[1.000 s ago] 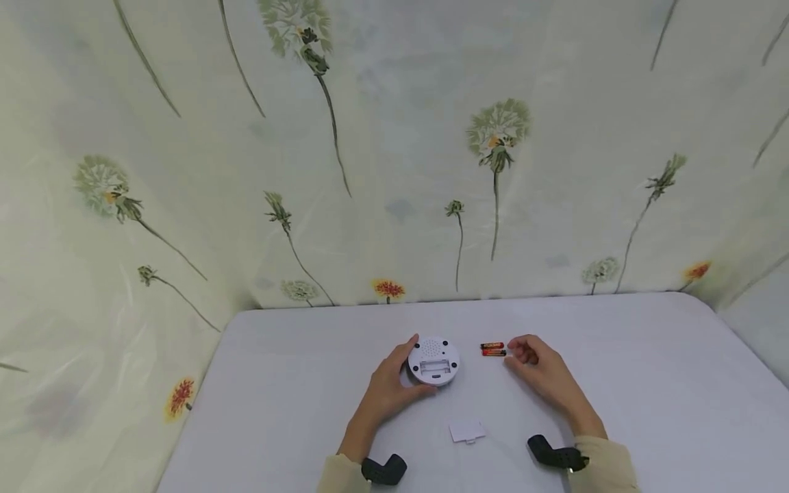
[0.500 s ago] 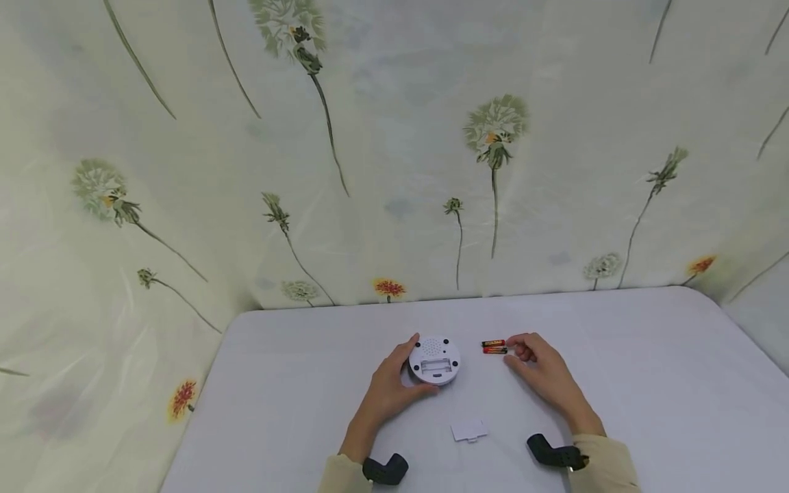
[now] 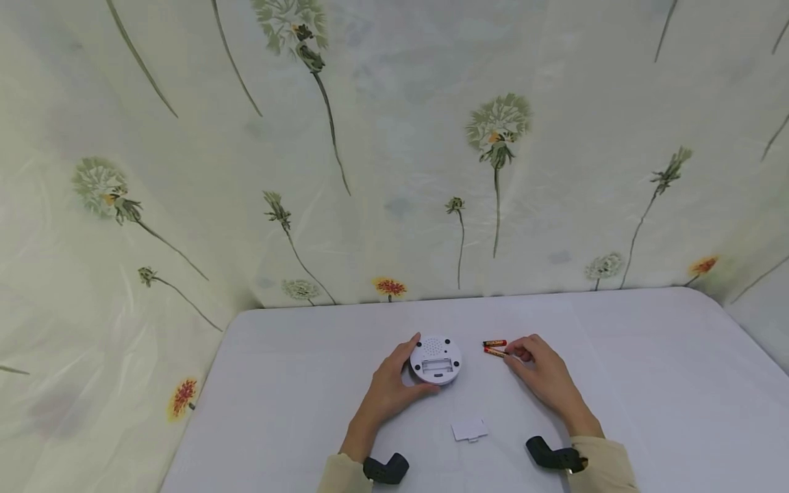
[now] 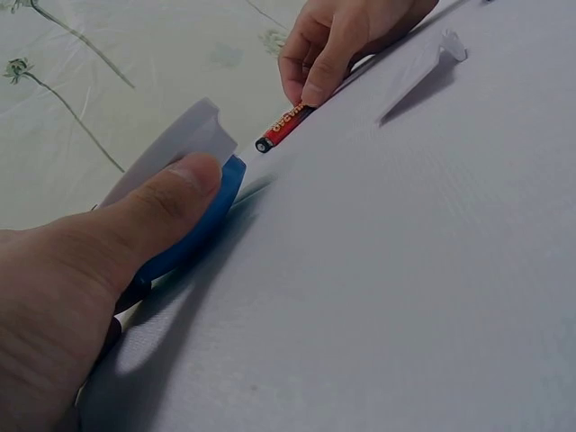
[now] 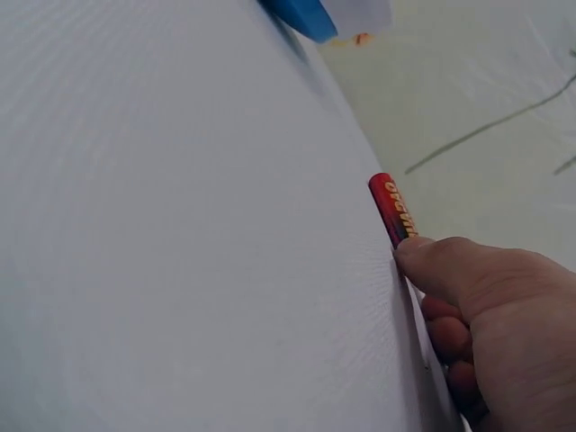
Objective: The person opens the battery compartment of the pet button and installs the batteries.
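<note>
My left hand (image 3: 388, 390) grips the edge of a round white device (image 3: 435, 348), fingers on the far side and thumb on the near side. The device's underside faces up, with speaker holes, dark feet and an uncovered battery compartment holding no batteries. Blue shows on its lower part (image 4: 202, 225) in the left wrist view. My right hand (image 3: 545, 376) pinches the near end of a red battery (image 5: 391, 207) between thumb and fingers. That battery lies slanted beside a second red battery (image 3: 494, 343), which rests on the table untouched.
A white battery cover (image 3: 469, 430) with a small tab lies on the white-clothed table (image 3: 277, 411), nearer me than the device. Behind the table hangs a floral curtain (image 3: 394, 171). Dark cameras (image 3: 386, 469) are strapped to both wrists.
The right fingers have closed on the nearer battery, and it has swung out of line with the other one. My left hand and the device have stayed put.
</note>
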`<state>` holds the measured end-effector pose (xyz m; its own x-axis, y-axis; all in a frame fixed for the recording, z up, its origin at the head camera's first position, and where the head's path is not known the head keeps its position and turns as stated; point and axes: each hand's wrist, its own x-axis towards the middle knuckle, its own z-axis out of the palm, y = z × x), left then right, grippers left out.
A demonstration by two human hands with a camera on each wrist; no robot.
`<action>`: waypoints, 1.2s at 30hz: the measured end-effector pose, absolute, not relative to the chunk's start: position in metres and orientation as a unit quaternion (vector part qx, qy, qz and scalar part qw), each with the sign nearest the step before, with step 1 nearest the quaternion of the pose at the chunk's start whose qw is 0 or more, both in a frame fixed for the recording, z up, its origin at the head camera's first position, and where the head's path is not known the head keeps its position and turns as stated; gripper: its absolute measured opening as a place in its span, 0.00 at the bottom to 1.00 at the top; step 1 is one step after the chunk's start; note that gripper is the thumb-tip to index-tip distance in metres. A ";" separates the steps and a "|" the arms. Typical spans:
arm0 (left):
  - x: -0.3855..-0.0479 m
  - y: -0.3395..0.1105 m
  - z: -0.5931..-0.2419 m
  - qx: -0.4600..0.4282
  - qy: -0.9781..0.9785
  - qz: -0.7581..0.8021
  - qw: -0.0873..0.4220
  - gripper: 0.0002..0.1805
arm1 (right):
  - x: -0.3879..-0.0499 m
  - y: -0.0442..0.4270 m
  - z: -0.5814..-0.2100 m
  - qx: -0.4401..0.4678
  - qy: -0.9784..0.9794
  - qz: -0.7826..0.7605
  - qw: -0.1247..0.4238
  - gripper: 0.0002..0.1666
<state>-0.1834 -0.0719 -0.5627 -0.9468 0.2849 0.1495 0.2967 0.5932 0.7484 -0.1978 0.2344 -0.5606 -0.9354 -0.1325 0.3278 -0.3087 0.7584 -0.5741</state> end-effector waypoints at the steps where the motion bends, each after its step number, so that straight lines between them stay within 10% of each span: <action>1: -0.183 -0.072 -0.563 -0.162 -0.892 -0.422 0.006 0.54 | -0.197 0.235 -0.561 0.120 -0.928 0.326 0.135 0.08; 36: -0.184 -0.072 -0.564 -0.165 -0.893 -0.418 0.011 0.54 | -0.190 0.207 -0.539 0.122 -0.884 0.434 0.123 0.07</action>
<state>-0.1844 -0.0717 -0.5636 -0.9451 0.2867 0.1569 0.3042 0.5965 0.7428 -0.1898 0.2074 -0.5395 -0.9400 -0.1090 0.3232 -0.3223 0.5938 -0.7373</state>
